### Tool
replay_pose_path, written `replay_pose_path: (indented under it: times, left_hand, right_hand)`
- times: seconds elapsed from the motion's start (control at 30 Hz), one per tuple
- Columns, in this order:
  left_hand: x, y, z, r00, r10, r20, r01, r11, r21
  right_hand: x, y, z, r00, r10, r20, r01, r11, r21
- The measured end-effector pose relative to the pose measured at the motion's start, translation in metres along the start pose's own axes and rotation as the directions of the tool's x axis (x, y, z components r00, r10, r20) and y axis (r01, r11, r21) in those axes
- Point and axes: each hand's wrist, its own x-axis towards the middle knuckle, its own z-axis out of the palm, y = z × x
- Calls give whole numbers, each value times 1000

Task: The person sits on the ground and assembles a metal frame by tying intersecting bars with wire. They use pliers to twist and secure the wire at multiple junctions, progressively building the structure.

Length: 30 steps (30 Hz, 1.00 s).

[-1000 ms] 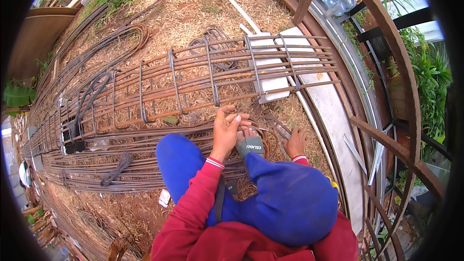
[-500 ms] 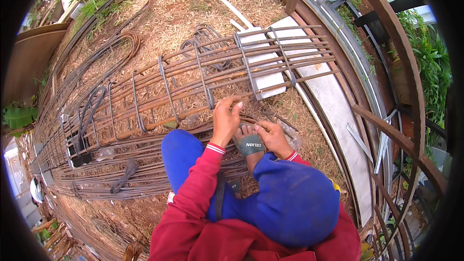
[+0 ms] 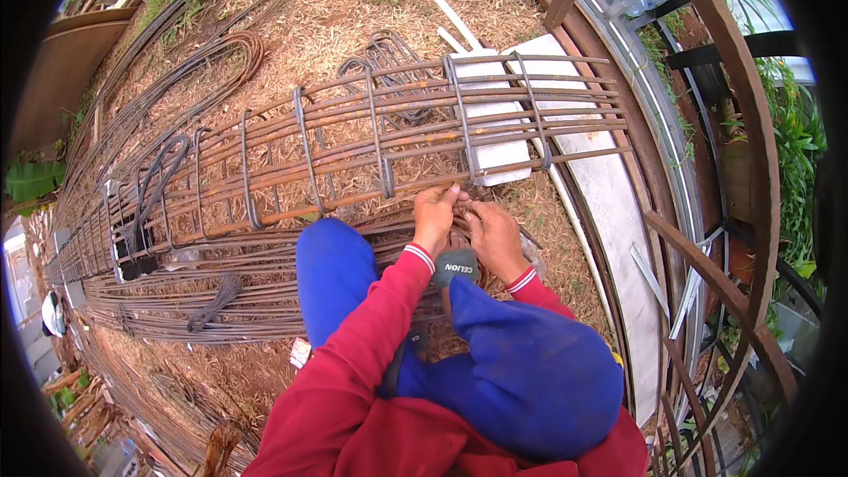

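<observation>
A long cage of rusty reinforcing bars (image 3: 583,155) with bent stirrups (image 3: 464,124) lies across the ground before me. My left hand (image 3: 433,219) is at its near lower bar, just below a stirrup, with thumb and fingers pinched together. Close beside it, my right hand (image 3: 495,240) has its fingers curled in, its tips almost meeting the left ones. Whatever is between the fingers is too small to make out. Under my hands is my foot in a grey-green sandal (image 3: 454,267); my knees in blue trousers (image 3: 336,269) are bent.
A white slab (image 3: 502,163) and a pale plank (image 3: 609,247) lie under the cage's right end. Several loose rods (image 3: 265,287) run along the near side, bearing a wire bundle (image 3: 215,302). Loose stirrups (image 3: 393,53) lie beyond. A curved metal frame (image 3: 764,168) rises at right.
My left hand has closed from a loose, raised pose into a pinch near the bar. The right hand has come up from beside the foot to meet it. The view has shifted slightly.
</observation>
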Motion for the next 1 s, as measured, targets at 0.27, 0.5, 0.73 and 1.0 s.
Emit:
replay_pose_path:
  times: [0.27,0.5,0.73,1.0]
  left_hand:
    - [10,-11,7,947,322,-6,-322,944,-72]
    - [6,-13,6,961,277,-17,-277,956,-91]
    - [-4,-24,6,962,274,18,-268,951,-152]
    - [-13,-41,9,989,145,4,-144,984,-100]
  right_hand:
    - [87,-41,-36,915,-396,79,379,777,-502]
    - [106,-35,-24,903,-392,176,430,820,-378]
    - [113,-23,-21,927,-372,38,369,894,-255]
    - [130,-31,-31,942,-288,-170,272,956,-112]
